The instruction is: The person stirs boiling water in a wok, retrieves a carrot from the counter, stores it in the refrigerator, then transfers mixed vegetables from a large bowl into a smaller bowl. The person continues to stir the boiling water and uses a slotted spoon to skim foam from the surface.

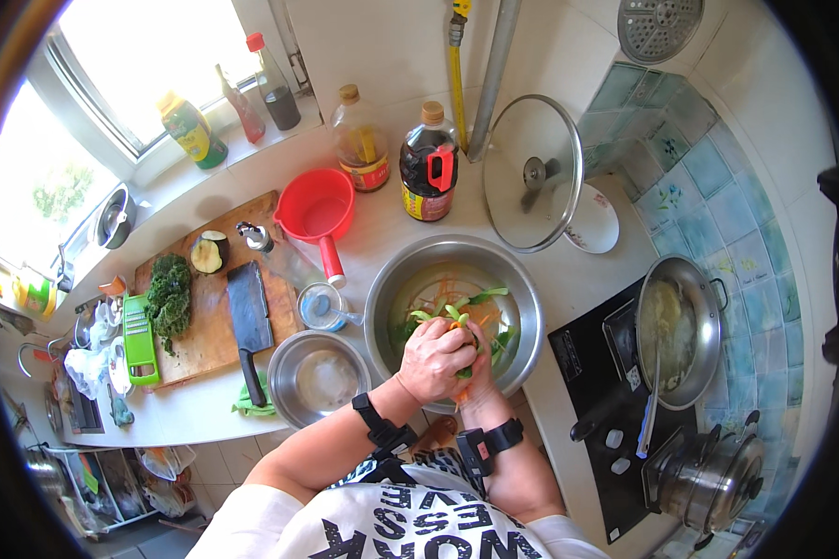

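Over a large steel basin [529, 307], my left hand [435, 358] and my right hand [484, 356] are pressed together around a bunch of leafy greens and orange shreds [464, 370]. Pale green stalks poke out above the fingers and orange shreds hang below the palms. The basin holds water, with more green leaves [505, 337] and thin orange shreds [488, 311] in it. Left of the basin stands a smaller steel bowl [319, 381] with a whitish content. The fingers partly hide the bunch.
At left, a cutting board [206, 293] holds dark greens [168, 297], a cut eggplant [210, 251] and a cleaver [251, 307]. A red ladle [319, 206], soy sauce jug [428, 164] and glass lid [531, 175] stand behind. At right, a wok [706, 335] and steel pot [706, 485] sit on the stove.
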Demonstrator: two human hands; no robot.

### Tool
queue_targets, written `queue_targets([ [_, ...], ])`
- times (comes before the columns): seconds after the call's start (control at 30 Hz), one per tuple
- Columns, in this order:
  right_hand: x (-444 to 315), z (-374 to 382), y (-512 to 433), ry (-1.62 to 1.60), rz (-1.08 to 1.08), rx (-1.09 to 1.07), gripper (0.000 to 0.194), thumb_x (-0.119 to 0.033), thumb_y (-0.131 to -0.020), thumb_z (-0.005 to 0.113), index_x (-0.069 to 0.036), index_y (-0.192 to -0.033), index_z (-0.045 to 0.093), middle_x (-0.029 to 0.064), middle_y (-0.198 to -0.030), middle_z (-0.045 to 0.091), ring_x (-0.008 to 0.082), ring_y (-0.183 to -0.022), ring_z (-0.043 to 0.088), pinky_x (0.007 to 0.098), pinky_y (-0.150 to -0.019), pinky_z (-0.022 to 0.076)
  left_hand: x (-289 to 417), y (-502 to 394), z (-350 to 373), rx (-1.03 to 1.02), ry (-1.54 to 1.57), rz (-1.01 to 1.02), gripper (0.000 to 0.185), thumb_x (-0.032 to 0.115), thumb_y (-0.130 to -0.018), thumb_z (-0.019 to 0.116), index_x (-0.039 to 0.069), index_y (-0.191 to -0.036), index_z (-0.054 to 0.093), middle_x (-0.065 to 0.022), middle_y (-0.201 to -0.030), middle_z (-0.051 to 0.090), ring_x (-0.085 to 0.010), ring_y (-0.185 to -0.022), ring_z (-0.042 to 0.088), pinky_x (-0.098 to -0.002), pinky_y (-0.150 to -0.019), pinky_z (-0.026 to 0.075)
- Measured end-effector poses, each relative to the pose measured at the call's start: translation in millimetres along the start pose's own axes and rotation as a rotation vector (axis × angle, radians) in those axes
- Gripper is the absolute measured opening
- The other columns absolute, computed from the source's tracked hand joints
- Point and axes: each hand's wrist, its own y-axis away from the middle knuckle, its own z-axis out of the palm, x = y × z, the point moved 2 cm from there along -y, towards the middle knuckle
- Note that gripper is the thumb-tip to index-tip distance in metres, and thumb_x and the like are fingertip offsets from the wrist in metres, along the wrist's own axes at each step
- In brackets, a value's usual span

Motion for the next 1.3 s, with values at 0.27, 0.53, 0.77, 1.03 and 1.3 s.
queue_targets([
  [0.27,-4,-24,-3,0.032,-0.04,0.152,0.045,-0.052,-0.099,0.045,-0.012,-0.113,0.06,0.0039,-0.104,0.062,0.0172,-0.096,0.061,0.0327,-0.085,0.0511,-4,5,5,-0.035,0.018,-0.022,0.018,0.016,-0.064,0.077,0.012,-0.067,0.06,-0.0028,-0.085,0.059,-0.0249,-0.076,0.058,-0.0375,-0.067,0.048],
  [0.53,2,-33,-8,0.047,-0.035,0.204,0.043,-0.05,-0.099,0.044,-0.012,-0.112,0.06,0.0041,-0.103,0.062,0.0171,-0.096,0.062,0.0329,-0.084,0.0514,-7,13,10,-0.045,0.036,-0.041,0.017,0.016,-0.061,0.076,0.012,-0.068,0.061,-0.0033,-0.083,0.056,-0.0248,-0.075,0.057,-0.0381,-0.066,0.047],
  [0.77,4,-43,2,0.056,-0.024,0.23,0.042,-0.049,-0.1,0.042,-0.012,-0.111,0.06,0.0043,-0.102,0.062,0.017,-0.095,0.062,0.033,-0.084,0.0516,-12,25,12,-0.105,0.102,-0.076,0.026,0.024,-0.056,0.073,0.016,-0.079,0.064,-0.0022,-0.086,0.052,-0.0249,-0.082,0.053,-0.0381,-0.071,0.046],
  [1.03,5,-46,8,0.067,-0.026,0.219,0.041,-0.047,-0.101,0.041,-0.012,-0.11,0.06,0.0045,-0.101,0.062,0.0169,-0.095,0.062,0.0332,-0.083,0.0519,-9,35,13,-0.13,0.153,-0.14,0.025,0.024,-0.06,0.072,0.014,-0.081,0.063,-0.0036,-0.088,0.053,-0.0254,-0.086,0.053,-0.0382,-0.075,0.046],
  [1.3,48,47,13,-0.369,0.195,-0.241,0.04,-0.045,-0.102,0.039,-0.012,-0.11,0.06,0.0047,-0.1,0.062,0.0168,-0.094,0.062,0.0334,-0.082,0.0522,5,25,-59,0.159,0.083,-0.131,0.013,0.017,-0.071,0.074,0.009,-0.074,0.063,-0.0048,-0.084,0.058,-0.0258,-0.075,0.058,-0.036,-0.066,0.048],
])
